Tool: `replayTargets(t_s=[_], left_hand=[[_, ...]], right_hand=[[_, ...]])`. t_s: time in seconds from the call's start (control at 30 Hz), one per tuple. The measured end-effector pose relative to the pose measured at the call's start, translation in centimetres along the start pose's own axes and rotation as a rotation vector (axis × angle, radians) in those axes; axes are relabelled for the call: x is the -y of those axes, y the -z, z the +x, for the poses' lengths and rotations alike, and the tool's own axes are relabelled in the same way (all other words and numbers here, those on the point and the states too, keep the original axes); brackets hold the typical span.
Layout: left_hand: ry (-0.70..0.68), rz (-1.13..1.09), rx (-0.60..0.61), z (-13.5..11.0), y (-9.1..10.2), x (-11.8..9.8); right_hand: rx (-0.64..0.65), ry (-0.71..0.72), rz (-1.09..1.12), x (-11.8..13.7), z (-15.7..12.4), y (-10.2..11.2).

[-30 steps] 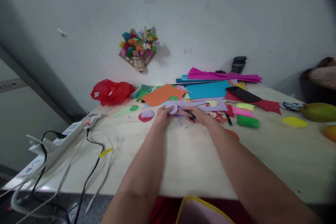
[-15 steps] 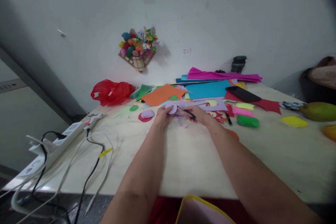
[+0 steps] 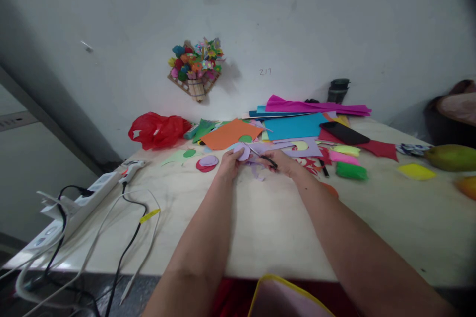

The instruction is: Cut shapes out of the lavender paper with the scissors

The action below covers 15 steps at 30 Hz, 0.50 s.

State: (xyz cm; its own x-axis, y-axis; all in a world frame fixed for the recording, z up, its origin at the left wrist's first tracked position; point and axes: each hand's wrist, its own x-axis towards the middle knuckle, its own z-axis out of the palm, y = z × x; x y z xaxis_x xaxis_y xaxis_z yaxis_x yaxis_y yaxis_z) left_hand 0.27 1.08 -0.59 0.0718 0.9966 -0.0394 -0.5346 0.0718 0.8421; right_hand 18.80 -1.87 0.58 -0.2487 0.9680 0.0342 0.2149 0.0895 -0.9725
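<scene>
My left hand (image 3: 229, 162) pinches a rounded piece of light purple paper (image 3: 243, 152) above the middle of the table. In my right hand (image 3: 279, 161) is a pair of scissors (image 3: 268, 160) with dark handles, its blades pointing left to the edge of that paper. A thin curl of purple paper (image 3: 257, 173) hangs just below. To the left lie cut purple circles (image 3: 208, 160) on top of red circles (image 3: 204, 168). Behind the hands, a purple sheet with round cut-outs (image 3: 310, 148) rests on the table.
Orange paper (image 3: 232, 133), blue paper (image 3: 293, 127) and a phone (image 3: 344, 132) lie at the back. A red plastic bag (image 3: 158, 131) sits back left. A power strip (image 3: 80, 205) and a glue gun (image 3: 132, 171) with loose cables occupy the left side. A green fruit (image 3: 451, 157) is far right.
The purple paper piece has turned very slightly in my left hand. Otherwise both hands and the scissors stay in nearly the same place.
</scene>
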Motion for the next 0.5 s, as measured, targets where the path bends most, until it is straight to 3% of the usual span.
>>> replayTargets(t_s=[0.5], left_hand=[[-0.002, 0.053, 0.049, -0.28, -0.08, -0.08]], right_hand=[[0.039, -0.049, 0.062, 0.36, -0.26, -0.06]])
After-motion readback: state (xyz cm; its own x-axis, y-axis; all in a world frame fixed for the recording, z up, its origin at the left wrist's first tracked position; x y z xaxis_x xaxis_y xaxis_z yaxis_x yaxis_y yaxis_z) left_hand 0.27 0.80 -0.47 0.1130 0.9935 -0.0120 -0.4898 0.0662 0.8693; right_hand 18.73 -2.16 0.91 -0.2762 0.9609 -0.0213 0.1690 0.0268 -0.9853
